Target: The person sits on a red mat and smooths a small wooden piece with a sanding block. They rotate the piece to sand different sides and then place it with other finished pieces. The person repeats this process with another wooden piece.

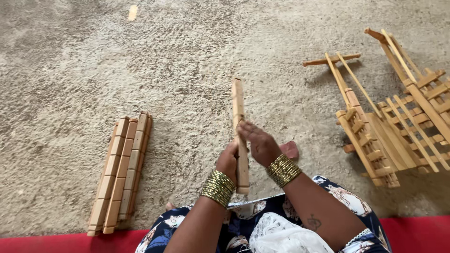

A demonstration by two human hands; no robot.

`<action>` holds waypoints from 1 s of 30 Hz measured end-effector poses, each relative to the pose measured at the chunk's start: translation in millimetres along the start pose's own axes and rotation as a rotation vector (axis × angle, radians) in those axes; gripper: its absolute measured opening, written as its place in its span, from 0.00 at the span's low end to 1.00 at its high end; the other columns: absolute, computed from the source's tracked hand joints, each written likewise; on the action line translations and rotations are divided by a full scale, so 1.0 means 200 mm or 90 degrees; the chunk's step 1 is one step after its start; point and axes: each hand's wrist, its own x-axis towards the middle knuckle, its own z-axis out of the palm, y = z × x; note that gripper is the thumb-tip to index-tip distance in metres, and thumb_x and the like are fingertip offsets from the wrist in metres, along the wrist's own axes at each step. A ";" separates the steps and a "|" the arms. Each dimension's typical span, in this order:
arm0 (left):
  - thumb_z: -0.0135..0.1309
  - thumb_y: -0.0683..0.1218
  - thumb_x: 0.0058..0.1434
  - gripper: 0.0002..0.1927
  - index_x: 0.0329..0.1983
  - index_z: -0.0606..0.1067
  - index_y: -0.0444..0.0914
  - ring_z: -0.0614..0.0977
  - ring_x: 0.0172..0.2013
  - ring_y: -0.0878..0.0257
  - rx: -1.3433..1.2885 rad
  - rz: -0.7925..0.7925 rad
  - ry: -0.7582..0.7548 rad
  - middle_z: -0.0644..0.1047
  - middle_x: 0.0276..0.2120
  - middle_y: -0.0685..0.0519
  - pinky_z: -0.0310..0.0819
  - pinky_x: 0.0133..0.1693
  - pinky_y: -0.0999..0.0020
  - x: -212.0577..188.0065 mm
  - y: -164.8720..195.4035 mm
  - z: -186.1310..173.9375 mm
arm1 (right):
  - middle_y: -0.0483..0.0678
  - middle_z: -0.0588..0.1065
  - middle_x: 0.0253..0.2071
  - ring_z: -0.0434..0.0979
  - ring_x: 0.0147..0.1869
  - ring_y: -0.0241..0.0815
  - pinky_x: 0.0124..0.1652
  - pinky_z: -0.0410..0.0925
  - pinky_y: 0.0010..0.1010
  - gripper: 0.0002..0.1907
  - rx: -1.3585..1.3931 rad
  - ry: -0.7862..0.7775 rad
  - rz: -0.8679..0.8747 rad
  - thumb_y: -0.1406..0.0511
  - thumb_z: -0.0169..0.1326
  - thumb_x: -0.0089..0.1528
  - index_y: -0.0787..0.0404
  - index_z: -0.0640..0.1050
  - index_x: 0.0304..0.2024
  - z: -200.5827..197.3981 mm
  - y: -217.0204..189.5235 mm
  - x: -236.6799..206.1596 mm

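Both hands, the left hand [228, 161] and right hand [259, 144], clench a notched wooden slat [239, 122] upright over the lap, steadying it, the stack of slats [121, 169] within reach on the floor [187, 61].

Bare floor [187, 61] lies open from ten through one o'clock, broken only by a small wood chip [133, 12] near eleven. At eight o'clock a bundle of notched wooden strips [121, 173] blocks the way, with a clear lane between it and the upright wooden strip [238, 126]. From one to four o'clock, wooden frames [398, 122] crowd the floor. A red mat edge [61, 242] borders six o'clock.
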 end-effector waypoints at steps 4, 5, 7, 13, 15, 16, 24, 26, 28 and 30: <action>0.39 0.42 0.65 0.16 0.51 0.71 0.29 0.78 0.32 0.61 -0.299 0.074 -0.009 0.77 0.34 0.48 0.80 0.34 0.66 0.10 0.08 -0.18 | 0.53 0.76 0.59 0.74 0.65 0.47 0.56 0.76 0.34 0.13 0.053 -0.144 -0.044 0.71 0.45 0.70 0.60 0.78 0.53 0.04 -0.05 -0.02; 0.40 0.45 0.66 0.17 0.51 0.71 0.28 0.77 0.30 0.60 -0.280 0.108 0.012 0.76 0.32 0.48 0.79 0.31 0.66 0.12 0.13 -0.25 | 0.54 0.76 0.59 0.73 0.66 0.48 0.56 0.76 0.37 0.15 0.071 -0.136 -0.081 0.73 0.44 0.68 0.61 0.78 0.53 0.05 -0.06 -0.03; 0.40 0.48 0.66 0.19 0.49 0.71 0.28 0.76 0.29 0.60 -0.273 0.145 0.039 0.75 0.31 0.47 0.78 0.30 0.66 0.13 0.17 -0.33 | 0.57 0.75 0.60 0.73 0.66 0.51 0.57 0.75 0.41 0.20 0.106 -0.120 -0.152 0.76 0.42 0.63 0.63 0.78 0.54 0.06 -0.08 -0.04; 0.45 0.41 0.66 0.17 0.56 0.68 0.31 0.78 0.37 0.59 -0.267 0.073 -0.019 0.75 0.37 0.48 0.83 0.39 0.66 0.11 0.15 -0.26 | 0.54 0.73 0.62 0.71 0.68 0.48 0.56 0.75 0.33 0.16 0.030 -0.162 -0.017 0.75 0.46 0.69 0.60 0.76 0.56 0.05 -0.08 -0.03; 0.44 0.43 0.67 0.17 0.58 0.65 0.38 0.79 0.36 0.61 -0.193 0.043 0.024 0.76 0.38 0.52 0.83 0.37 0.66 0.11 0.09 -0.17 | 0.55 0.73 0.61 0.72 0.68 0.50 0.59 0.73 0.38 0.18 0.010 -0.079 -0.032 0.75 0.46 0.66 0.62 0.76 0.57 0.03 -0.07 -0.03; 0.43 0.45 0.68 0.17 0.58 0.65 0.37 0.80 0.35 0.61 -0.152 0.063 -0.017 0.76 0.38 0.51 0.82 0.36 0.67 0.12 0.07 -0.16 | 0.56 0.74 0.61 0.72 0.67 0.51 0.61 0.72 0.41 0.19 -0.001 -0.038 -0.040 0.75 0.46 0.64 0.63 0.75 0.58 0.02 -0.07 -0.03; 0.39 0.51 0.75 0.21 0.54 0.70 0.27 0.77 0.27 0.64 -0.153 0.175 -0.108 0.75 0.35 0.48 0.80 0.30 0.71 0.25 0.08 -0.32 | 0.55 0.74 0.62 0.72 0.68 0.50 0.61 0.73 0.36 0.21 0.047 -0.094 -0.096 0.79 0.40 0.67 0.61 0.76 0.58 0.04 -0.12 -0.07; 0.33 0.55 0.73 0.25 0.50 0.71 0.29 0.77 0.26 0.65 -0.159 0.145 -0.036 0.76 0.34 0.48 0.79 0.28 0.71 0.26 0.12 -0.39 | 0.56 0.74 0.62 0.72 0.69 0.50 0.60 0.73 0.37 0.23 0.063 -0.114 -0.130 0.79 0.39 0.65 0.61 0.76 0.57 0.05 -0.13 -0.08; 0.30 0.57 0.72 0.27 0.47 0.71 0.30 0.77 0.26 0.65 -0.164 0.138 0.010 0.76 0.33 0.48 0.78 0.27 0.71 0.25 0.13 -0.41 | 0.58 0.75 0.60 0.72 0.67 0.51 0.57 0.72 0.39 0.24 0.057 -0.132 -0.134 0.78 0.41 0.60 0.63 0.77 0.55 0.06 -0.14 -0.08; 0.28 0.56 0.72 0.27 0.47 0.71 0.31 0.76 0.27 0.64 -0.163 0.153 0.029 0.76 0.34 0.48 0.78 0.29 0.70 0.23 0.13 -0.38 | 0.57 0.75 0.60 0.72 0.68 0.51 0.61 0.71 0.39 0.20 0.048 -0.114 -0.168 0.77 0.42 0.64 0.62 0.77 0.55 0.06 -0.13 -0.07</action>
